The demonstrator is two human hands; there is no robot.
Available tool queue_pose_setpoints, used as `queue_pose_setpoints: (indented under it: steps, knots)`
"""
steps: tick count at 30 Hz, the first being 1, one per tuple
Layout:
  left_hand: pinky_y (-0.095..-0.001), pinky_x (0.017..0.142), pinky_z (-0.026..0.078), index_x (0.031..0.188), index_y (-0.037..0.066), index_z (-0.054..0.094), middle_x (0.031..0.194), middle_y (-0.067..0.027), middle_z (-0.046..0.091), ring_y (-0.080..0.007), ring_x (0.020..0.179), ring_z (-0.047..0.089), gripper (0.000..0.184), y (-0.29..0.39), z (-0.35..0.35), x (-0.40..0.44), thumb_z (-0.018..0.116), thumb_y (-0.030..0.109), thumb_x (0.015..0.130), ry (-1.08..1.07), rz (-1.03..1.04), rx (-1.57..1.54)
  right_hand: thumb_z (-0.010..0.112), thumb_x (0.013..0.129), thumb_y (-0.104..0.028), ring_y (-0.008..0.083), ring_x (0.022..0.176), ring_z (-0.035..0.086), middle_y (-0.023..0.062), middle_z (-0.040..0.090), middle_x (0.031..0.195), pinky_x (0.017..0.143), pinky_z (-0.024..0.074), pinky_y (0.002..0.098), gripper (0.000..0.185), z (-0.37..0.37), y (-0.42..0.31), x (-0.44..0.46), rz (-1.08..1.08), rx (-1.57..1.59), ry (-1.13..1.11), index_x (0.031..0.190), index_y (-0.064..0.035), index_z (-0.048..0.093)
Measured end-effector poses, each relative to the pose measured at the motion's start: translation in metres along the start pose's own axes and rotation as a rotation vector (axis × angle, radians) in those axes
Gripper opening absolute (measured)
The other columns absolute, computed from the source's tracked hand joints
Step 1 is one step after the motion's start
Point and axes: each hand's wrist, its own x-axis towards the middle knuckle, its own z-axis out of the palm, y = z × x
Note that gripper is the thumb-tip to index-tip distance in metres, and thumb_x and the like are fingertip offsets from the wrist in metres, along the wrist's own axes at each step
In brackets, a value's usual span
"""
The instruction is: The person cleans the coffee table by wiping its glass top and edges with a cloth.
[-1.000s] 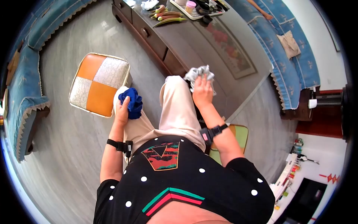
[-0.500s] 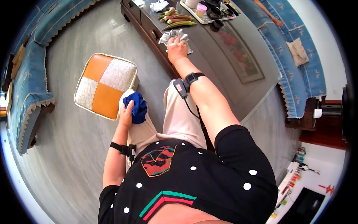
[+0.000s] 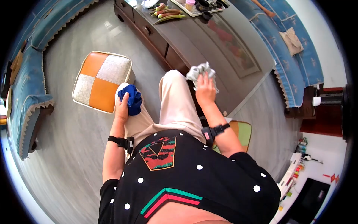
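Resting over my left thigh, my left hand (image 3: 122, 107) is closed round a bunched dark-blue cloth (image 3: 133, 100). My right hand (image 3: 206, 91) presses a crumpled pale-grey cloth (image 3: 201, 71) on the near part of the glossy dark table (image 3: 179, 35), its fingers curled over the fabric. Part of the grey cloth spreads out beyond the fingertips. Several green and reddish okra-like pods (image 3: 167, 15) lie at the table's far end, away from both hands.
A white tray (image 3: 197, 14) with cups and dark dishes stands at the far end. An orange-and-white checkered stool (image 3: 102, 82) is on the floor to the left. Blue-covered sofas (image 3: 31, 112) flank the space. A green-topped stool (image 3: 242, 136) sits by my right arm.
My right hand has drawn the grey cloth back along the table, toward me and to the right. My left hand still holds the blue cloth; the view has shifted slightly.
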Motion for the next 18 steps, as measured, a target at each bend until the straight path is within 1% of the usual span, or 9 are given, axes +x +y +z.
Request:
queue_pose_setpoints:
  steps: [2, 6, 8, 9, 11, 13, 14, 16, 18]
  knots:
    - [-0.0302, 0.095, 0.044, 0.125, -0.002, 0.054, 0.117, -0.0086, 0.061, -0.0172, 0.106, 0.057, 0.049, 0.004, 0.001, -0.003, 0.059, 0.035, 0.093, 0.01, -0.003, 0.033, 0.054, 0.086, -0.008, 0.0467, 0.112, 0.055, 0.0232, 0.055, 0.128, 0.089, 0.052, 0.0475, 0.034, -0.021, 0.014, -0.036, 0.051, -0.051, -0.036, 0.119, -0.001, 0.056]
    - [-0.0297, 0.094, 0.044, 0.127, -0.001, 0.052, 0.119, -0.0086, 0.06, -0.0166, 0.107, 0.057, 0.05, 0.007, 0.002, -0.003, 0.059, 0.034, 0.093, -0.025, -0.005, -0.054, 0.054, 0.086, -0.008, 0.0455, 0.111, 0.055, 0.0216, 0.053, 0.13, 0.089, 0.0518, 0.0467, 0.038, -0.053, 0.029, -0.084, 0.168, -0.093, -0.131, 0.123, -0.0014, 0.052]
    - [-0.0295, 0.095, 0.044, 0.129, -0.001, 0.051, 0.121, -0.0085, 0.059, -0.0165, 0.108, 0.056, 0.051, 0.004, 0.001, -0.005, 0.059, 0.034, 0.093, -0.044, 0.031, -0.092, 0.054, 0.085, -0.007, 0.045, 0.112, 0.054, 0.0215, 0.051, 0.133, 0.091, 0.0507, 0.0464, 0.04, -0.062, 0.034, -0.1, 0.209, -0.112, -0.158, 0.125, -0.0019, 0.051]
    - [-0.0295, 0.095, 0.044, 0.129, -0.001, 0.051, 0.121, -0.0085, 0.059, -0.0165, 0.108, 0.056, 0.051, 0.005, 0.002, -0.006, 0.059, 0.034, 0.093, -0.049, 0.028, -0.09, 0.056, 0.084, -0.007, 0.0449, 0.114, 0.053, 0.0213, 0.05, 0.134, 0.093, 0.0493, 0.0468, 0.042, -0.066, 0.036, -0.108, 0.226, -0.11, -0.164, 0.125, -0.0019, 0.051]
    - [-0.0295, 0.096, 0.044, 0.13, -0.002, 0.05, 0.123, -0.0087, 0.058, -0.0166, 0.11, 0.056, 0.052, 0.007, 0.003, -0.006, 0.059, 0.034, 0.094, -0.045, 0.009, -0.098, 0.058, 0.082, -0.006, 0.0449, 0.115, 0.052, 0.0211, 0.049, 0.134, 0.095, 0.0478, 0.0472, 0.045, -0.071, 0.036, -0.117, 0.251, -0.11, -0.174, 0.126, -0.0019, 0.05]
    - [-0.0295, 0.096, 0.044, 0.129, -0.002, 0.05, 0.122, -0.0088, 0.058, -0.0167, 0.11, 0.056, 0.051, 0.0, -0.001, -0.001, 0.059, 0.034, 0.094, -0.037, -0.004, -0.081, 0.064, 0.076, -0.005, 0.0445, 0.119, 0.048, 0.0211, 0.045, 0.137, 0.1, 0.0431, 0.0485, 0.054, -0.082, 0.034, -0.12, 0.264, -0.099, -0.228, 0.128, -0.0018, 0.049]
    - [-0.0295, 0.096, 0.044, 0.129, -0.002, 0.05, 0.122, -0.0088, 0.058, -0.0168, 0.11, 0.056, 0.051, -0.003, -0.003, 0.002, 0.059, 0.033, 0.094, -0.019, -0.008, -0.068, 0.064, 0.076, -0.005, 0.0445, 0.119, 0.048, 0.0211, 0.045, 0.137, 0.1, 0.0431, 0.0485, 0.054, -0.08, 0.034, -0.121, 0.275, -0.103, -0.23, 0.128, -0.0018, 0.049]
    - [-0.0297, 0.094, 0.045, 0.13, -0.002, 0.049, 0.122, -0.0092, 0.058, -0.0172, 0.109, 0.056, 0.052, 0.001, 0.002, 0.002, 0.059, 0.033, 0.094, -0.03, -0.032, -0.104, 0.067, 0.071, -0.004, 0.0448, 0.121, 0.045, 0.0216, 0.042, 0.139, 0.104, 0.0391, 0.0493, 0.062, -0.071, 0.032, -0.111, 0.299, -0.065, -0.185, 0.129, -0.0013, 0.047]
    - [-0.0301, 0.093, 0.046, 0.131, -0.001, 0.048, 0.122, -0.0095, 0.058, -0.0176, 0.108, 0.057, 0.053, 0.006, 0.006, -0.001, 0.06, 0.034, 0.093, -0.038, -0.042, -0.131, 0.065, 0.072, -0.003, 0.0455, 0.121, 0.046, 0.0227, 0.042, 0.14, 0.105, 0.0387, 0.0489, 0.06, -0.07, 0.024, -0.093, 0.358, 0.024, -0.216, 0.129, -0.0008, 0.047]
